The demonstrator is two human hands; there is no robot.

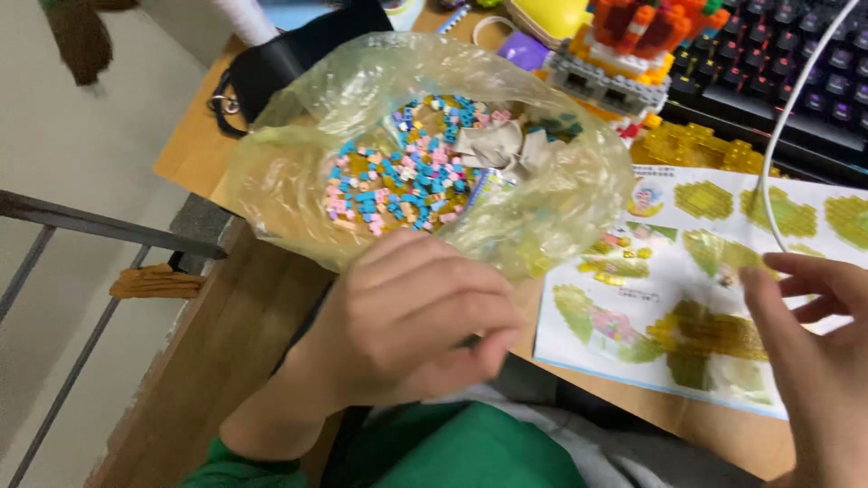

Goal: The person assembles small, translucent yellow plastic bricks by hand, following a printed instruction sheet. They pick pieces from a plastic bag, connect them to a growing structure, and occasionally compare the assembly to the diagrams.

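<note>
Green sleeve (pixel 452 452) sits nearest the lens, bottom centre. Left hand (pixel 407 316) is just above it, seen from the back, fingers (pixel 470 303) curled in & pressed together; whether they pinch anything I cannot tell (tips hidden under the knuckles). It lies at the desk (pixel 194 136) edge, touching or nearly touching the near side of the plastic bag (pixel 298 172). Bag is clear yellowish, mouth open, full of small blue, pink & tan bricks (pixel 398 181) w/ a crumpled bit of grey paper (pixel 502 145) on top. Right hand (pixel 814 352) is at far right, fingers loosely spread, empty, over the edge of the instruction sheet (pixel 669 298). Beyond the sheet: yellow brick pieces (pixel 696 145), a half-built brick model (pixel 633 45), keyboard (pixel 796 72), white cable (pixel 787 117).
</note>
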